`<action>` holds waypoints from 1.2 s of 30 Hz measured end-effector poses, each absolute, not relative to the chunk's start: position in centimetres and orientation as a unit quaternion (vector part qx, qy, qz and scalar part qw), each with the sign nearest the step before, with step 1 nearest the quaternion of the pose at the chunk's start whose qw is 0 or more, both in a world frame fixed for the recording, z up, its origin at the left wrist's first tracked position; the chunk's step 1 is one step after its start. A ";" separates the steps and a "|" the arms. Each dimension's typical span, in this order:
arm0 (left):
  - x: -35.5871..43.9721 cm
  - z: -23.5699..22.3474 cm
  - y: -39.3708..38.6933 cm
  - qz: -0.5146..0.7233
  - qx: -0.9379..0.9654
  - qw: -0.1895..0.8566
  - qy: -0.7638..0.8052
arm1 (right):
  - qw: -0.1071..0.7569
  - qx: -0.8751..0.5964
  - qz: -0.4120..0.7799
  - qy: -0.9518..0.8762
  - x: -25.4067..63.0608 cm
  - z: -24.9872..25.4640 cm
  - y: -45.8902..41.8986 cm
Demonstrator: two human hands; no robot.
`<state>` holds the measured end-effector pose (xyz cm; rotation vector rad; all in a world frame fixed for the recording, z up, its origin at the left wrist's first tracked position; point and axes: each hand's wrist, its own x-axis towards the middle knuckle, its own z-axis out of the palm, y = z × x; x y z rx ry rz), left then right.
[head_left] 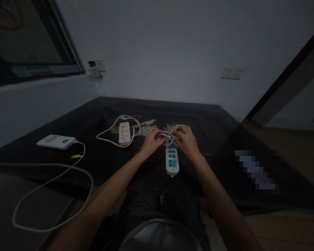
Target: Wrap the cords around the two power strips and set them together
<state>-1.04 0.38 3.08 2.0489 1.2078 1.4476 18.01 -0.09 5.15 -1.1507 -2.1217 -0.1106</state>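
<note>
Both hands are at a bundle of white power cord (169,138) above the far end of a power strip. My left hand (153,140) has its fingers closed on the cord's left side. From the right, my right hand (186,140) pinches the same cord, with a loop rising behind its fingers. The white power strip (172,164) with blue socket faces lies lengthwise toward me on the dark table; its far end is partly hidden by cord and fingers. Left of my left hand lies a second white power strip (124,133), ringed by its own cord (104,136).
On the left of the dark table (199,118) lies a white power bank (57,141) with a cable (84,150) hanging over the near edge. A yellow tag (76,156) is beside it. A blurred-out object (255,170) lies at right. Wall sockets (232,73) are behind.
</note>
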 end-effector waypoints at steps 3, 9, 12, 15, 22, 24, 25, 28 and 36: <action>-0.8 3.3 -0.2 0.482 0.753 0.155 0.420 | 0.350 -0.427 -0.035 -0.833 18.5 4.9 0.0; -1.4 4.1 -0.1 0.399 0.797 0.247 0.380 | 0.305 -0.398 -0.006 -0.865 19.6 4.7 0.3; -1.9 4.3 0.3 0.404 0.779 0.313 0.363 | 0.299 -0.386 0.025 -0.872 20.0 4.9 0.3; -2.2 4.3 0.8 0.417 0.752 0.357 0.365 | 0.314 -0.374 0.059 -0.871 20.4 5.3 0.2; -2.7 4.4 1.0 0.430 0.735 0.361 0.380 | 0.307 -0.397 0.100 -0.859 21.1 5.6 0.2; -2.7 4.5 0.9 0.428 0.738 0.356 0.381 | 0.297 -0.401 0.077 -0.863 21.3 5.6 0.3; -2.8 4.4 0.9 0.428 0.741 0.350 0.382 | 0.291 -0.406 0.064 -0.864 21.4 5.6 0.3; -2.8 4.2 1.0 0.436 0.754 0.314 0.378 | 0.278 -0.434 0.037 -0.856 21.5 5.5 0.2; -2.8 3.8 1.3 0.475 0.724 0.304 0.397 | 0.276 -0.424 0.082 -0.859 22.0 5.9 0.3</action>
